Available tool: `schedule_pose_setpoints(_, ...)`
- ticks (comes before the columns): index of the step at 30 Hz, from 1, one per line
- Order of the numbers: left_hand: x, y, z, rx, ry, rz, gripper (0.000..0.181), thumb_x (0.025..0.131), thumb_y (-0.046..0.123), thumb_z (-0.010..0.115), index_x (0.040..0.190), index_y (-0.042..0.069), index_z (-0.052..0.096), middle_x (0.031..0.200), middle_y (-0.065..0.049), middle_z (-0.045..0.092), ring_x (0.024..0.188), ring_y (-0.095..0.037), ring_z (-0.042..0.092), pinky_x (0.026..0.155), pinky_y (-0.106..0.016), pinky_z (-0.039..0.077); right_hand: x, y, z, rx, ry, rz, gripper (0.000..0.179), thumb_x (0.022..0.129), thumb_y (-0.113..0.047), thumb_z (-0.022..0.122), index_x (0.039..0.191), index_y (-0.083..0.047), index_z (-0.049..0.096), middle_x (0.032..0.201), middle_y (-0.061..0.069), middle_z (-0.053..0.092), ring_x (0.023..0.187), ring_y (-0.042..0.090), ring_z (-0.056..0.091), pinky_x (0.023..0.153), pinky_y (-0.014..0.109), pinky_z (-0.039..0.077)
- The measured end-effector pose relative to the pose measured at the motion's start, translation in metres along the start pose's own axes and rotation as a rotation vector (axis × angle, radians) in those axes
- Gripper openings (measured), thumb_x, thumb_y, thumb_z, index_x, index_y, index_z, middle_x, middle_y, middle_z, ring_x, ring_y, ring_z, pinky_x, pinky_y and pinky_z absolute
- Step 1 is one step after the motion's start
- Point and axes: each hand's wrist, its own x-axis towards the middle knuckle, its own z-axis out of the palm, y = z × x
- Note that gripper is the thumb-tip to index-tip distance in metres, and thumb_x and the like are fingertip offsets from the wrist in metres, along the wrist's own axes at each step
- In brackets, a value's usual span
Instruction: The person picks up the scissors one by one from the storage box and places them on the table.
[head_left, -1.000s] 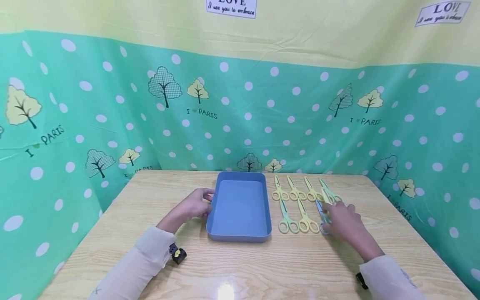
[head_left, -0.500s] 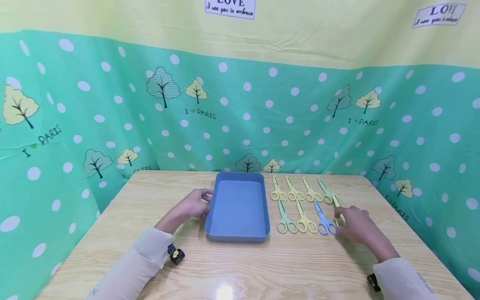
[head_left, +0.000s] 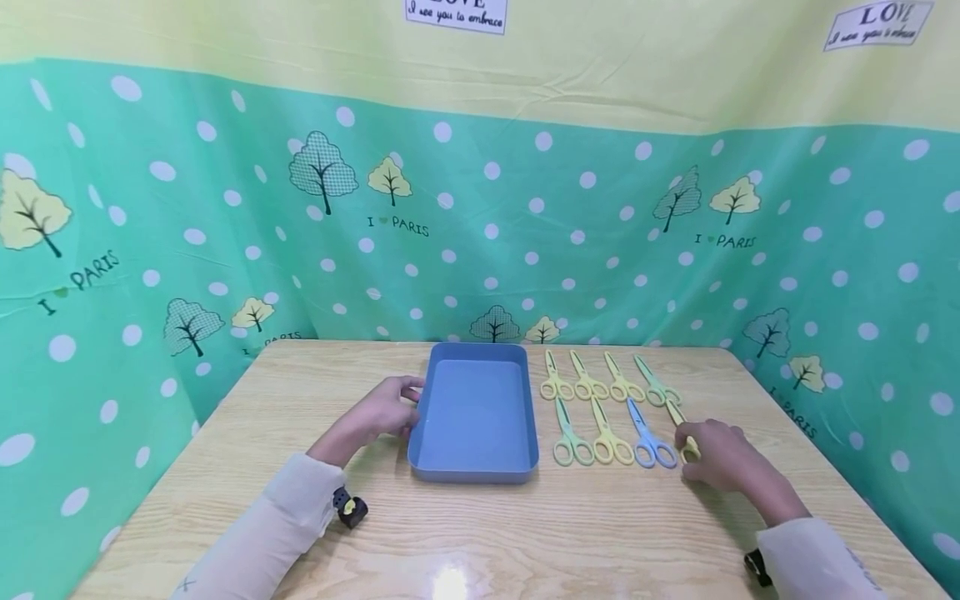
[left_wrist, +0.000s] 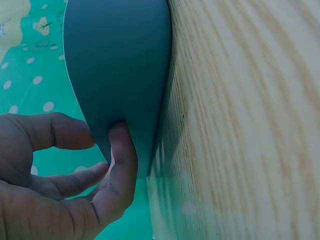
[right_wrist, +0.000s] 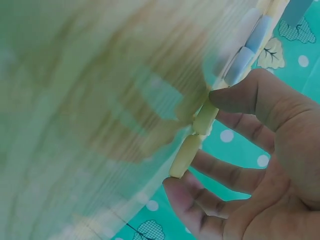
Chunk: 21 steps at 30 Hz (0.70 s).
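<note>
In the head view, my left hand holds the left side of a blue rectangular tray. The left wrist view shows its fingers at the rim and on the outer wall of the tray. My right hand grips yellow scissors by the handle loops at the right end of the front row. Seen from the right wrist, thumb and fingertips sit at either side of the yellow loops. Blue scissors lie just left of them, then yellow scissors and green scissors.
Behind stands a back row: several yellow scissors and green scissors at its right end, blades pointing away. All lie on a wood-grain table, right of the tray. A green and yellow patterned curtain hangs behind and at both sides.
My right hand has moved right with the yellow scissors, from over the blue scissors to the front row's right end. The blue scissors are now uncovered. The left hand stays at the tray.
</note>
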Motion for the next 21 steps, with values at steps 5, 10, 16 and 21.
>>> schedule_pose_setpoints(5,0.000,0.001,0.000,0.002,0.006,-0.001,0.078,0.077,-0.015,0.056,0.153,-0.003,0.040,0.131,-0.024,0.053,0.086,-0.028,0.065,0.064,-0.036,0.060,0.002,-0.001,-0.001,0.003,-0.021,-0.007,0.025,0.078,-0.012,0.082,0.099,-0.007,0.069,0.094,0.007,0.066,0.084,0.027,0.054,0.079,0.053,0.046)
schedule_pose_setpoints(10,0.000,0.000,0.000,0.001,0.007,-0.004,0.078,0.077,-0.014,0.056,0.153,-0.002,0.040,0.131,-0.024,0.053,0.085,-0.027,0.065,0.065,-0.036,0.060,0.004,0.000,-0.002,0.038,-0.069,0.011,0.026,0.080,-0.012,0.081,0.102,-0.006,0.068,0.097,0.009,0.066,0.084,0.027,0.054,0.075,0.048,0.048)
schedule_pose_setpoints(16,0.000,-0.001,0.000,-0.009,0.003,-0.007,0.079,0.076,-0.015,0.056,0.153,-0.002,0.040,0.131,-0.024,0.052,0.085,-0.027,0.064,0.064,-0.036,0.060,0.005,0.004,-0.006,0.072,-0.148,0.004,0.035,0.082,-0.011,0.080,0.113,-0.006,0.067,0.111,0.022,0.066,0.095,0.035,0.058,0.082,0.056,0.052)
schedule_pose_setpoints(21,0.001,-0.001,0.000,0.002,-0.002,-0.003,0.079,0.076,-0.014,0.055,0.152,-0.003,0.040,0.131,-0.024,0.052,0.087,-0.028,0.064,0.064,-0.036,0.059,0.004,-0.001,-0.017,0.063,-0.134,-0.010,0.050,0.084,-0.010,0.075,0.131,-0.001,0.061,0.124,0.031,0.061,0.111,0.053,0.055,0.089,0.066,0.048)
